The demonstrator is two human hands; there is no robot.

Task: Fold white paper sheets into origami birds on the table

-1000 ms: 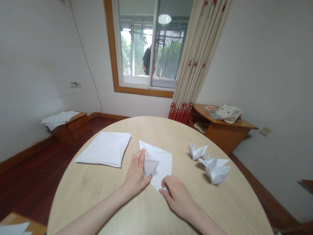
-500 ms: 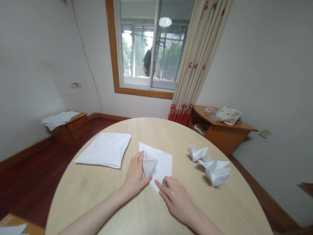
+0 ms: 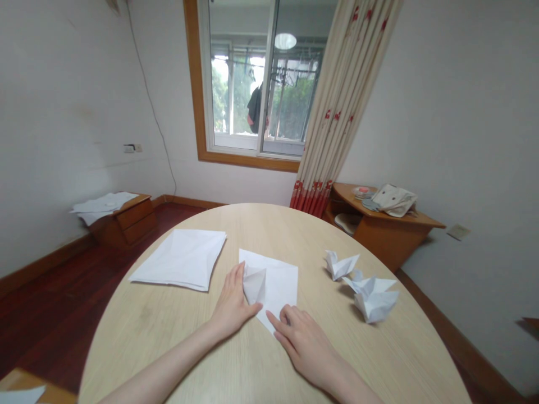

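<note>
A sheet of white paper lies on the round table in front of me. On its left side a folded flap stands up a little. My left hand rests along the paper's left edge, fingers stretched out beside the flap and thumb at the flap's near corner. At the near edge of the sheet, my right hand touches the paper with index finger extended. Its thumb is apart and its other fingers are curled, with nothing seen in them.
Left on the round table lies a stack of white paper. Several folded paper figures stand at the right. Behind are a drawer cabinet, a corner desk with a cloth bag, and a curtain beside the window.
The raised flap leans slightly more to the left, towards my left hand. Both hands stay almost in place. The camera view has shifted a little.
</note>
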